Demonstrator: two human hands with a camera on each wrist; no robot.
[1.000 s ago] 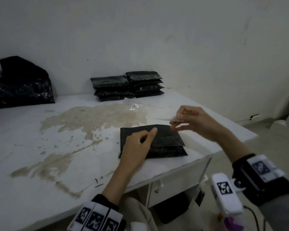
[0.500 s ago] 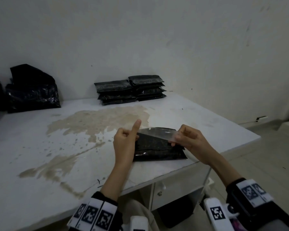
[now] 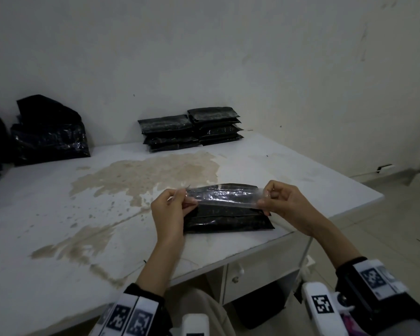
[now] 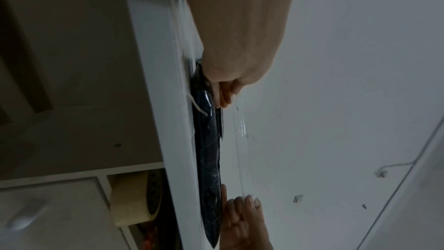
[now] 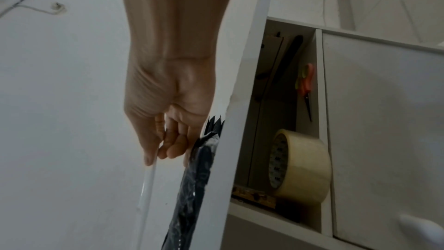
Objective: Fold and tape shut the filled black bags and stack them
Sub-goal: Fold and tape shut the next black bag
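**Tape strip stretched over the folded bag**

While the folded black bag (image 3: 228,217) lies flat near the table's (image 3: 58,238) front right edge, the head view shows the left hand (image 3: 170,212) and right hand (image 3: 286,204) each pinching one end of a clear tape strip (image 3: 224,198), held taut just above the bag. Two stacks of sealed bags (image 3: 189,129) sit side by side at the back edge, and loose black bags (image 3: 49,134) are heaped at the back left corner.

From the left wrist, the left hand (image 4: 223,86) has fingers curled, pinching the strip (image 4: 240,140), which runs clear of the bag (image 4: 209,159).

From the right wrist, thumb and fingers of the right hand (image 5: 165,121) grip the strip's (image 5: 146,187) end beside the bag (image 5: 192,187). Under the tabletop, a tape roll (image 5: 300,166) and scissors (image 5: 306,86) occupy an open compartment.
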